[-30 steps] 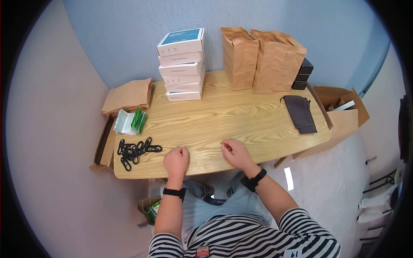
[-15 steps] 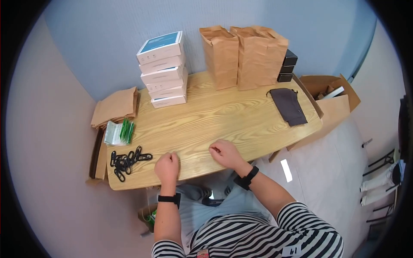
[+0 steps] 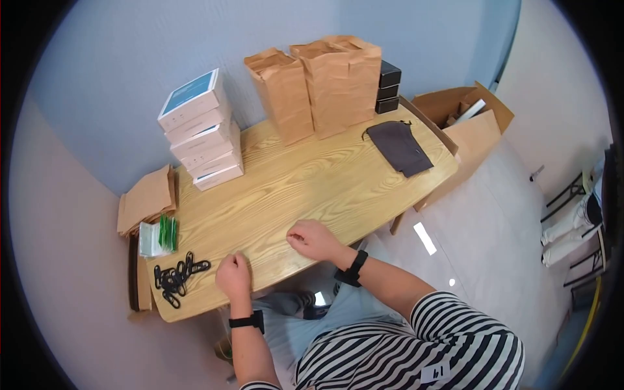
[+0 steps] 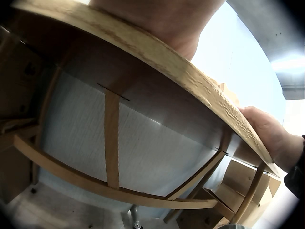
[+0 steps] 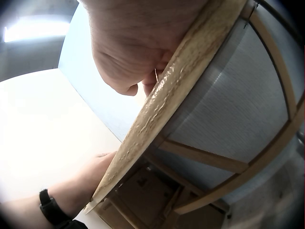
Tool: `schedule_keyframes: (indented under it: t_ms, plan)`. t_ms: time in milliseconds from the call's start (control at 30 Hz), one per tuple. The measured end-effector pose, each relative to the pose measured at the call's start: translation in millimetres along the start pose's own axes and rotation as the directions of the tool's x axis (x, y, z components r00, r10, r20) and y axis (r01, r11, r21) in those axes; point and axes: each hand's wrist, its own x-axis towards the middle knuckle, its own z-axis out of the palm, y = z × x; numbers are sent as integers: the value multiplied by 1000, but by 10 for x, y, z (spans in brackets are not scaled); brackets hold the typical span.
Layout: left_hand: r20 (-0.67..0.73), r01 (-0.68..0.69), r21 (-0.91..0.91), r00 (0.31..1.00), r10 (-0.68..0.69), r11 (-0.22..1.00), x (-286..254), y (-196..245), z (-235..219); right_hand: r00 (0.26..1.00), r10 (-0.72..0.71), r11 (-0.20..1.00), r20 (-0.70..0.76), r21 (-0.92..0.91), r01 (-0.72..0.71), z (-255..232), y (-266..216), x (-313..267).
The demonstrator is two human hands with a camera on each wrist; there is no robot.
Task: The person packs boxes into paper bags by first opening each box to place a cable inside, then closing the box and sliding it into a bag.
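My left hand (image 3: 233, 275) rests at the front edge of the wooden table (image 3: 279, 195), fingers loosely curled around nothing. To its left lies a loose pile of black carabiner-like clips (image 3: 174, 279). My right hand (image 3: 314, 240) also rests on the tabletop near that edge, fingers loosely bent and holding nothing. In the right wrist view, the underside of the right hand (image 5: 138, 47) shows above the table edge. The left wrist view has part of the left hand (image 4: 162, 24) at the top, with its fingers hidden.
White boxes (image 3: 207, 140) stand stacked at the back left, near tall brown paper bags (image 3: 341, 91) and small black boxes (image 3: 388, 88). Flat paper bags (image 3: 148, 196) and green-and-clear packets (image 3: 159, 235) lie left. A dark drawstring pouch (image 3: 398, 148) lies right, before an open carton (image 3: 471, 136).
The head view has turned to the right, so the table and everything on it appear shifted left and tilted. Both hands stay resting at the table's front edge.
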Motion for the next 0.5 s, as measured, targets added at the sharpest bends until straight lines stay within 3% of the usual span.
schedule_keyframes:
  t_ms: [500]
  plan:
    - [7,-6,31,1000,5,999,-1,-24,40,999,-42,999,-27,-2,42,12,58,-35]
